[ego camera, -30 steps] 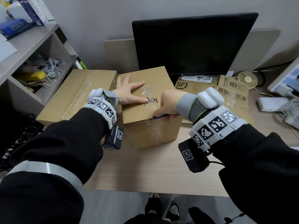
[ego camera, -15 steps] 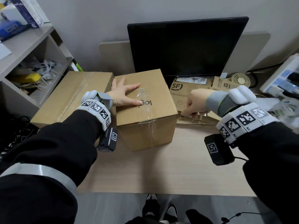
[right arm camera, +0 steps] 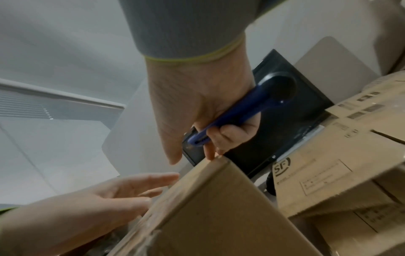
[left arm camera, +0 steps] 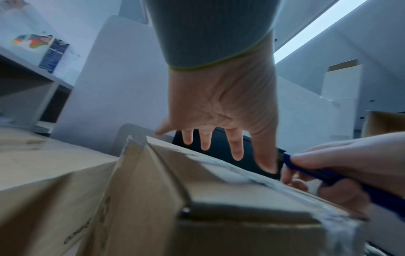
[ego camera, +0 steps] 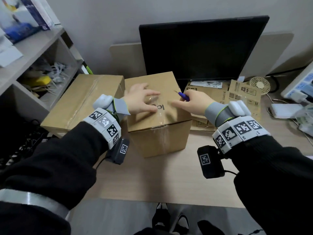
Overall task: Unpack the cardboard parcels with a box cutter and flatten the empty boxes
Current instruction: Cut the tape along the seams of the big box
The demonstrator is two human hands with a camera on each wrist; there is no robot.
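**Bringing the cutter back over the box top**

Swinging in from the right, the right hand (ego camera: 189, 103) now sits over the far right part of the box (ego camera: 159, 116), where half a second ago it was out past the right edge, and a second ago at the near top edge. Its grip is clamped on the blue cutter (right arm camera: 232, 119), fingers curled round the handle, the tip pointing away from the person. The left hand (ego camera: 140, 100) has stayed on the left half of the box top, grip apart, fingers spread flat over the clear tape.

My reading: the near end of the tape looks cut, with a dark gap along the front top edge, and the cutter is being set for the top seam or the far end. The flaps are still closed, so unpacking and flattening remain.

The box stands on a pale wood bench (ego camera: 152, 180). Left of the box, touching it, lies a long taped parcel (ego camera: 81, 106). Right of the box lie flattened cartons (ego camera: 237, 95). Behind the box stands a dark monitor (ego camera: 199, 48). Further left of the box is a shelf (ego camera: 33, 48) with clutter; far right, a small fan (ego camera: 260, 84) and a power strip (ego camera: 303, 85).
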